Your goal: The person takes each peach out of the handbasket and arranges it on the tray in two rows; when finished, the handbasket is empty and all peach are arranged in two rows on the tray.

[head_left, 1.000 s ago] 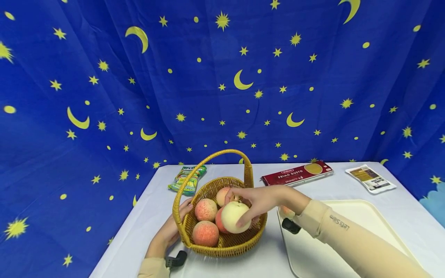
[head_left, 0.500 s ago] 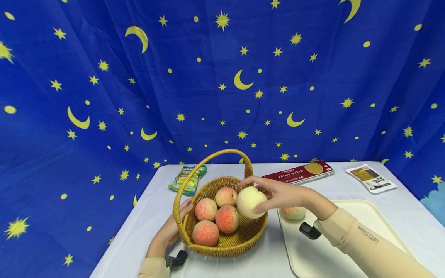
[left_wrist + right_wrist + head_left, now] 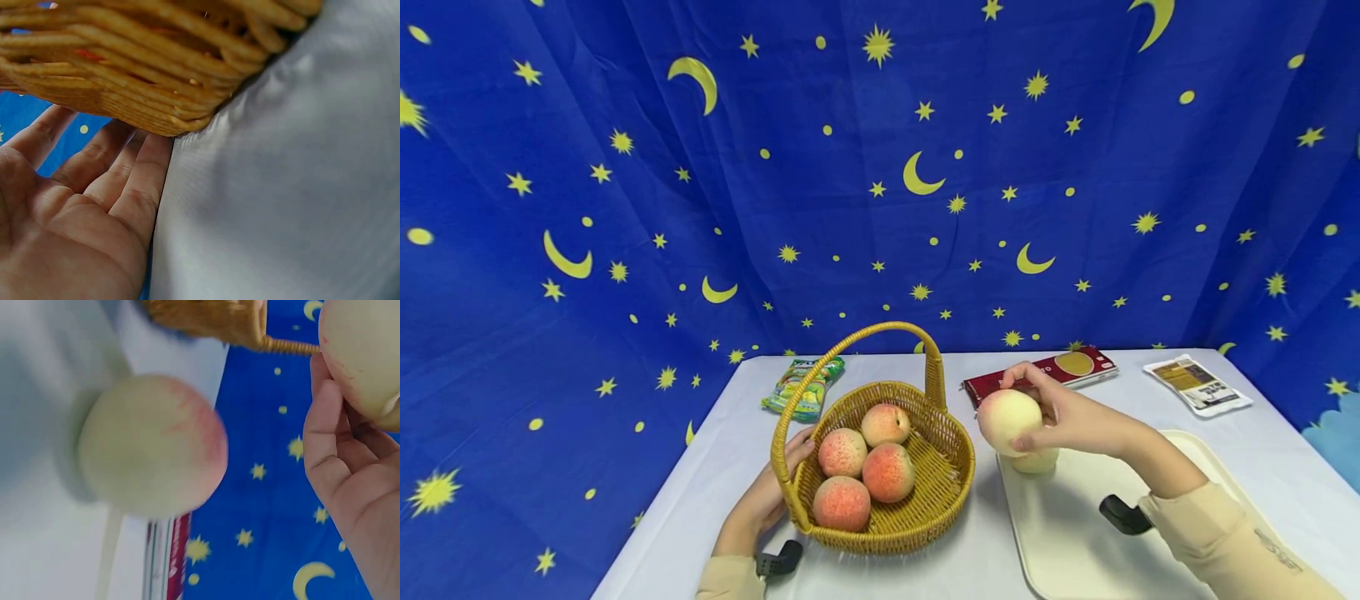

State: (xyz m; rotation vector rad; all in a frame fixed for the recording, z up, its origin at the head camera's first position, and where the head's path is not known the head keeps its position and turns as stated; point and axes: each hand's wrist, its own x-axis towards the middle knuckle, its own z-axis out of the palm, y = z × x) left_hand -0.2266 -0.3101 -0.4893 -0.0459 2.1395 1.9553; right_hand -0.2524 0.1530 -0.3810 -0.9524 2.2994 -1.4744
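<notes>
With twelve o'clock pointing away from the person, a round, cream peach with a pink blush is held between the thumb and fingers of the right hand. It is raised at about two o'clock from the golden-brown woven basket with an arched handle, above the eleven o'clock corner of a cream rectangular tray. In that corner, a second pale peach is partly hidden by the held one; the two are seen apart in the right wrist view. The basket's outer wall is touched at nine o'clock by the left hand, its fingers extended and nothing gripped. Four pink-orange fuzzy peaches are contained in the basket, mostly between eight and twelve o'clock. On the white-covered bench, a shiny green snack bag is seen at eleven o'clock from the basket; a flat red spaghetti packet is partly covered by the right hand in the head view.
</notes>
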